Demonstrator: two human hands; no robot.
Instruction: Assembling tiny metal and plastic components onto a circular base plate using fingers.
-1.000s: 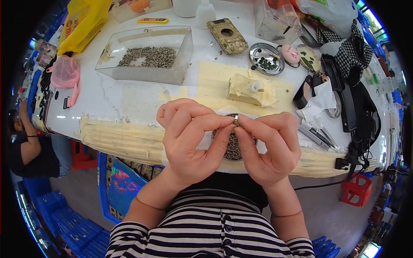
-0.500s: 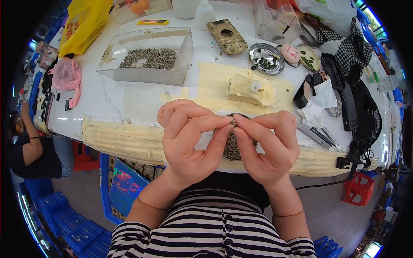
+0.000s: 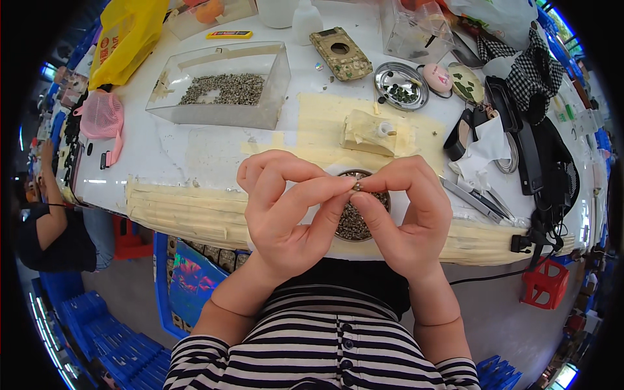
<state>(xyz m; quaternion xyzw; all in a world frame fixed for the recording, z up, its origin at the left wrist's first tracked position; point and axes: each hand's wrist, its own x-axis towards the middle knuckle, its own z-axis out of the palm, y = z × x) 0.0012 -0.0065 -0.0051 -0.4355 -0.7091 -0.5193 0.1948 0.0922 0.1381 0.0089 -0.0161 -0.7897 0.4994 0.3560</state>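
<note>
My left hand (image 3: 286,218) and my right hand (image 3: 413,218) meet fingertip to fingertip at the table's near edge. Between their thumbs and forefingers is a tiny metallic-looking piece (image 3: 357,186), too small to name. Both hands pinch it, and the other fingers are curled. Directly below the fingertips sits a round dish (image 3: 364,173) filled with small grey-brown pieces (image 3: 353,225), partly covered by my hands. Beyond my hands stands a tape-wrapped block (image 3: 366,133) with a small white nozzle-like part on top.
A clear box (image 3: 214,116) at the back left holds many similar small pieces. A metal dish (image 3: 421,97) with dark green bits, a camouflage-patterned case (image 3: 340,54) and tweezers (image 3: 499,203) lie on the table. Behind stands a white bottle (image 3: 307,23). A red stool (image 3: 545,285) is at right.
My right hand's forefinger and thumb have shifted slightly around the small piece, which shows more between the fingertips. My left hand stays nearly in place.
</note>
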